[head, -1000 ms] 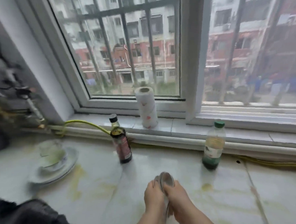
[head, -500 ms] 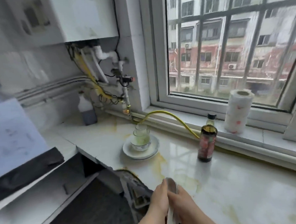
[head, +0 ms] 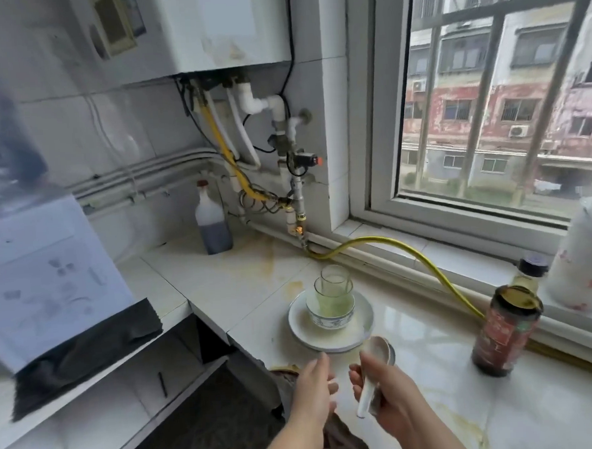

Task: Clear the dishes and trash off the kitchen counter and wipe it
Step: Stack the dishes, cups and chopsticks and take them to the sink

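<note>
The right hand (head: 389,401) curls its fingers round the handle of a white spoon (head: 376,350), whose scoop is raised just near the plate (head: 300,330); the left hand (head: 313,391) hovers beside it, fingers relaxed, holding nothing. On the stained table (head: 431,337) the plate carries a bowl (head: 330,320) with glasses (head: 335,280) stacked inside; a dark bottle (head: 502,333) stands to the right.

Stained counter (head: 243,285): plate (head: 347,341), sauce bottle (head: 506,333)
</note>
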`<control>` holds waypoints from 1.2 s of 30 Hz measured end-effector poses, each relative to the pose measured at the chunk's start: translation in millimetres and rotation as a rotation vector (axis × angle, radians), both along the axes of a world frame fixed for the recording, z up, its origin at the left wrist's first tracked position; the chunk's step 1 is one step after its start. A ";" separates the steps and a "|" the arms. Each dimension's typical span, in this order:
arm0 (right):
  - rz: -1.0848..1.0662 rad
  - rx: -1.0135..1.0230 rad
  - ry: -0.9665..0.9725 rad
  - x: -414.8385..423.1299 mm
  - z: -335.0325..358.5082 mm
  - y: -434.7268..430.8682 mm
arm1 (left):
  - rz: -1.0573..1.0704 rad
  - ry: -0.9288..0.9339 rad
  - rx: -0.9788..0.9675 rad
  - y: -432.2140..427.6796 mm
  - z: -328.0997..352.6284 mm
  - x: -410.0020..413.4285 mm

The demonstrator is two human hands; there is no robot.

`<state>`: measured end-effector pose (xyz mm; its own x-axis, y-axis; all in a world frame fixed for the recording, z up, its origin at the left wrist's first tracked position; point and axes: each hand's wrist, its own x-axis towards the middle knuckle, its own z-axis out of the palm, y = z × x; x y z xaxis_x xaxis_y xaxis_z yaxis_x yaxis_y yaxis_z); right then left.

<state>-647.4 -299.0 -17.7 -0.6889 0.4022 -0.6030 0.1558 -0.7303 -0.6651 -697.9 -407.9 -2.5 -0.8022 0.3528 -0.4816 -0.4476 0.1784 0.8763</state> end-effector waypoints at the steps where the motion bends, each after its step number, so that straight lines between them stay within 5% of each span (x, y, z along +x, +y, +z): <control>1: 0.004 0.022 -0.007 -11.1 2.1 10.3 | 0.053 0.024 -0.012 5.1 1.7 -16.4; 18: -0.368 -0.056 -0.128 -79.6 -20.4 96.9 | 0.399 0.189 -0.182 51.0 -12.7 -130.5; 29: -0.364 -0.113 -0.115 -102.2 -12.5 89.4 | 0.185 0.173 -0.256 80.0 -30.6 -183.5; 36: -0.439 0.053 -0.135 -120.0 -9.7 70.0 | 0.025 0.148 -0.240 85.6 -34.5 -216.7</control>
<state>-767.4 -229.0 -27.5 -0.3634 0.6713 -0.6459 -0.0731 -0.7118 -0.6986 -914.6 -322.3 -37.0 -0.8769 0.2222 -0.4262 -0.3250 0.3792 0.8664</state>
